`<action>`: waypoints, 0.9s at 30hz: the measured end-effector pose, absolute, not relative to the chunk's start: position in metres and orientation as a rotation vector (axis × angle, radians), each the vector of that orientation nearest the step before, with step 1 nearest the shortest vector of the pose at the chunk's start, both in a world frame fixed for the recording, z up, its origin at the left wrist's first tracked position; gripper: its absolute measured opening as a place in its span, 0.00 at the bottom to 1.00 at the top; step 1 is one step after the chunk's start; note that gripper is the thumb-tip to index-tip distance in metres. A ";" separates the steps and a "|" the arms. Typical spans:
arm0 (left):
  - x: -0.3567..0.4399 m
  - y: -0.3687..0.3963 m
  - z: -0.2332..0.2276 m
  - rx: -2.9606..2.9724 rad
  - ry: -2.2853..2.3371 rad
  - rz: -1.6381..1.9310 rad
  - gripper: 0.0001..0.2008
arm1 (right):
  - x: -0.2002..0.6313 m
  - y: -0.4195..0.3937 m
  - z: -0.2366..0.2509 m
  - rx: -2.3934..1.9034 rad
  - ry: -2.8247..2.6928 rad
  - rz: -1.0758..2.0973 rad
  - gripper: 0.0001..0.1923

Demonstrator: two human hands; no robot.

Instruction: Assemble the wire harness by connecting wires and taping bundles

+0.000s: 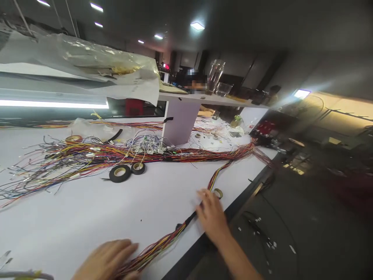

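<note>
A long bundle of thin red, yellow, green and black wires runs from the bottom of the view up along the right side of the white table. Part of it is wrapped in black tape. My right hand lies over the wrapped stretch, fingers apart and slightly blurred. Just beyond its fingertips is a small tape roll. At the lower left, my left hand has its fingers stretched out beside the wires, its thumb partly cut off by the frame. Whether it touches the bundle is hard to see.
A thick wire harness with many loose ends lies across the table. Two black tape rolls sit before it. A shelf support stands behind, with plastic bags above. The table edge drops off at right.
</note>
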State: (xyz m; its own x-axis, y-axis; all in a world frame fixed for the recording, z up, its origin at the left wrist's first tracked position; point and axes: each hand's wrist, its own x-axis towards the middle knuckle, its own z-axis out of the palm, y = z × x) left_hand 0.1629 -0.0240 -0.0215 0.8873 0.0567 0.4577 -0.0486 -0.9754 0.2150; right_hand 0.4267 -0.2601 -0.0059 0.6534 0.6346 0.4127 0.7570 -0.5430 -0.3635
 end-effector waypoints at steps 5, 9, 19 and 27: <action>0.252 -0.099 -0.009 2.846 0.144 0.163 0.09 | 0.506 -0.329 -0.029 -2.601 -0.920 -0.310 0.14; 0.269 -0.088 0.007 2.689 0.349 -0.145 0.10 | 0.530 -0.307 -0.017 -2.538 -1.059 -0.234 0.14; 0.273 -0.046 0.028 1.511 0.576 -0.476 0.24 | 0.510 -0.229 0.007 -2.267 -1.200 -0.146 0.14; 0.268 -0.042 0.036 0.992 0.542 -0.628 0.19 | 0.407 -0.244 0.002 -1.229 -0.320 1.099 0.19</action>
